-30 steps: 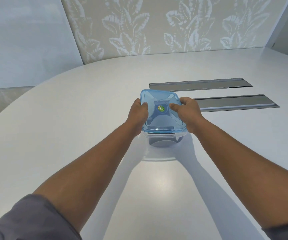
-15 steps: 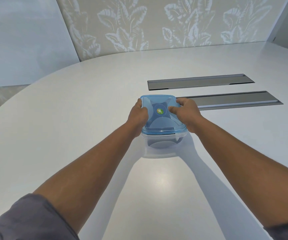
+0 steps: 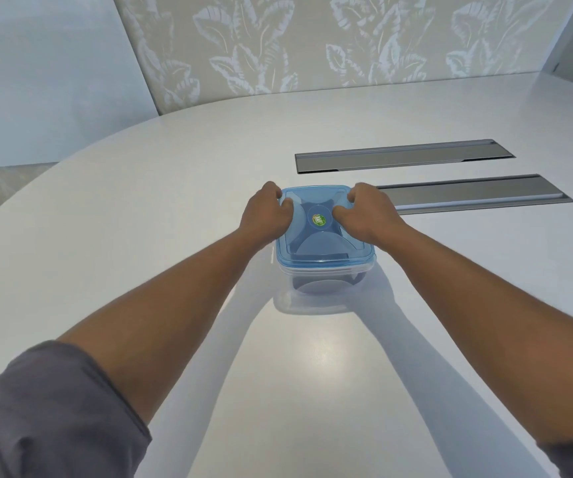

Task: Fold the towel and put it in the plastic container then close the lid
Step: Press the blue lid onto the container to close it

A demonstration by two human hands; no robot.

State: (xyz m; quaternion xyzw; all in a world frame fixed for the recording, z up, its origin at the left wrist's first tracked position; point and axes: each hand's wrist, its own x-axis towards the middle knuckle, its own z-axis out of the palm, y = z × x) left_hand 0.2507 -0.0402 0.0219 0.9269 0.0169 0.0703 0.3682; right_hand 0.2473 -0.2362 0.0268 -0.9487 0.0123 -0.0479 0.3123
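Evidently sealing: left hand [image 3: 267, 213] and right hand [image 3: 367, 215] press curled fingers onto the lid [image 3: 319, 232], gripping nothing; towel [image 3: 323, 286] sits dark inside the container [image 3: 326, 282] beneath.

A large white table [image 3: 140, 208] with a rounded edge fills most of the view, and a soft patch of light is reflected on its glossy top. Two long grey metal panels [image 3: 405, 157] are set flush into the surface, one behind the other, roughly parallel. Behind the table a beige wall panel [image 3: 312, 39] printed with pale leaf shapes is seen. It is flanked on the left by a plain pale blue-grey wall [image 3: 47, 74].
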